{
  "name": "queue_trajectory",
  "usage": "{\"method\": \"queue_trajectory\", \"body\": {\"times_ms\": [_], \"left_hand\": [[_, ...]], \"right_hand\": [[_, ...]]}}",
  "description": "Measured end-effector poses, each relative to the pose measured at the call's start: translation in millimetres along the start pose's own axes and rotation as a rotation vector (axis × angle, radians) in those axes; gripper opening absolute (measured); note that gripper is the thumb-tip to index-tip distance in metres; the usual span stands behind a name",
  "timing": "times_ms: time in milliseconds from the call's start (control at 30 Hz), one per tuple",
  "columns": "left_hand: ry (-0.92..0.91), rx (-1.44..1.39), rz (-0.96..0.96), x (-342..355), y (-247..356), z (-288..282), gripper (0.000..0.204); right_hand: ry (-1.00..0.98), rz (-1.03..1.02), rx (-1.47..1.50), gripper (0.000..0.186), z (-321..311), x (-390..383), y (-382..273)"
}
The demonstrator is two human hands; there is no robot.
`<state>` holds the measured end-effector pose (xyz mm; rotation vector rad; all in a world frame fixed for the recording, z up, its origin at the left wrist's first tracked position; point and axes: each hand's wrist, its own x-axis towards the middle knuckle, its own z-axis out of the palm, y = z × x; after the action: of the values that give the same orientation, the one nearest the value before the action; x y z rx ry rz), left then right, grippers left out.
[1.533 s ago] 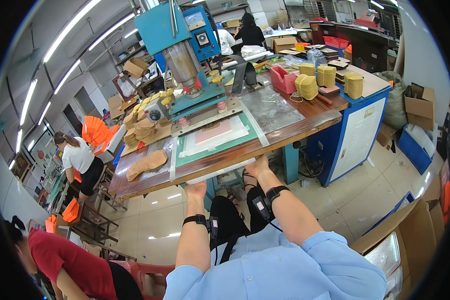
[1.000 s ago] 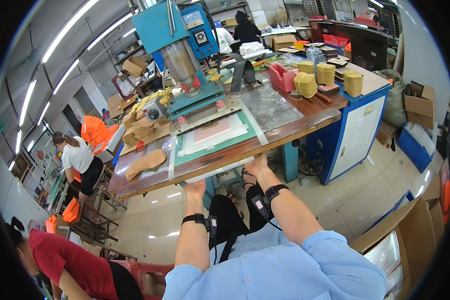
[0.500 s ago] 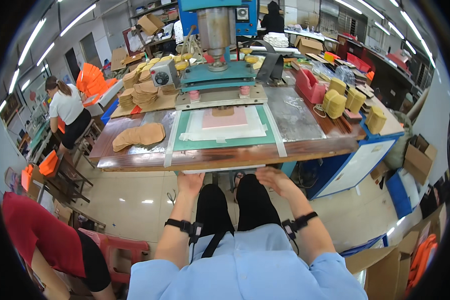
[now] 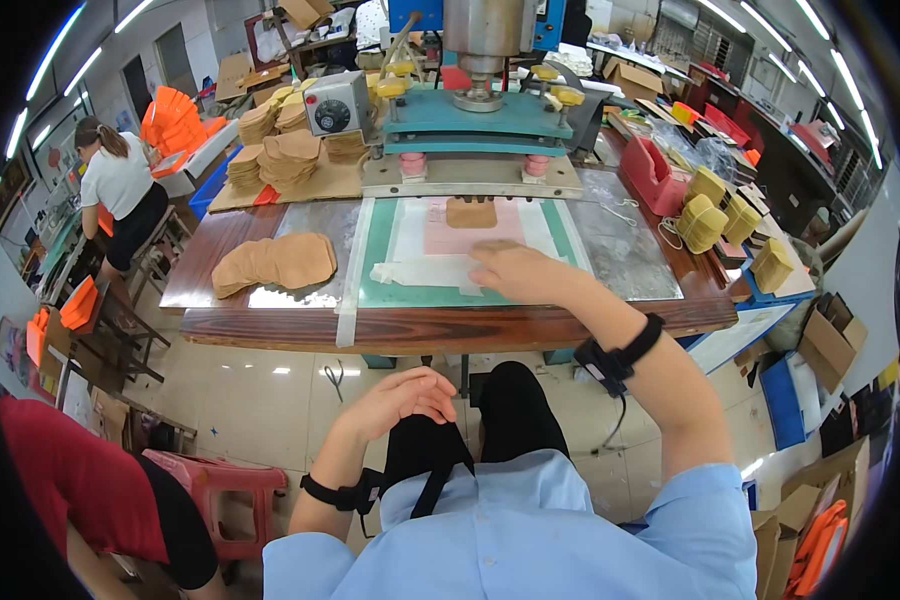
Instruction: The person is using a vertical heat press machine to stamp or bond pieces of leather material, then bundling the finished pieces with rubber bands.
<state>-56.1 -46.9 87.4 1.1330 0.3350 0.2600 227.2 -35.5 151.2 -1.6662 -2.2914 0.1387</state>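
My right hand (image 4: 518, 271) reaches over the press bed with its fingers stretched out and nothing visibly in them. It is above the near part of a white sheet (image 4: 402, 272) with a pink sheet (image 4: 440, 232) on it; whether it touches them I cannot tell. Just beyond the fingertips lies a tan leather piece (image 4: 472, 213), below the front edge of the press head (image 4: 470, 178). Under the sheets is a green mat (image 4: 378, 240). My left hand (image 4: 405, 398) hangs in front of the table edge, above my thigh, its fingers loosely bent and empty.
Left of the mat lies a fanned row of tan pieces (image 4: 275, 264). Behind it are stacks of tan pieces (image 4: 290, 160) and a grey control box (image 4: 337, 108). Yellowish bundles (image 4: 702, 222) and a red holder (image 4: 654, 176) stand right. A person in red (image 4: 75, 480) is close on my left.
My right hand has risen from below the table edge and moved forward over the mat. My left hand has moved back from the edge toward my lap. The view has shifted slightly.
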Motion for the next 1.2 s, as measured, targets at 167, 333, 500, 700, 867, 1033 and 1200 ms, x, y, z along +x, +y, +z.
{"method": "queue_trajectory", "body": {"times_ms": [167, 333, 500, 700, 867, 1033, 1200], "left_hand": [[0.027, 0.089, 0.052, -17.6, 18.2, -0.9, 0.026], [0.014, 0.182, 0.127, -18.2, 39.3, -2.8, 0.022], [0.213, 0.229, 0.285, -32.2, 52.7, -21.4, 0.02], [0.808, 0.403, 0.52, -73.0, 84.7, -91.3, 0.019], [1.263, 0.856, 0.472, -105.2, 104.1, -163.9, 0.031], [1.41, 1.171, 0.272, -111.4, 113.7, -200.4, 0.047], [1.325, 1.103, 0.239, -99.6, 121.0, -223.8, 0.055]], "right_hand": [[-0.122, 0.235, -0.134, 0.055, 6.5, 46.0, -6.9], [-0.151, 0.263, -0.174, 0.061, 11.2, 53.8, 12.4], [-0.031, 0.079, -0.093, 0.053, 0.2, 44.1, -21.4], [-0.023, -0.147, 0.097, 0.054, -4.5, 48.1, -96.0], [0.093, -0.347, 0.077, 0.055, 24.7, 102.7, -130.9], [-0.154, -0.308, 0.052, 0.057, 46.4, 122.5, -143.6], [-0.204, -0.175, 0.054, 0.059, 47.0, 138.6, -121.4]]}}
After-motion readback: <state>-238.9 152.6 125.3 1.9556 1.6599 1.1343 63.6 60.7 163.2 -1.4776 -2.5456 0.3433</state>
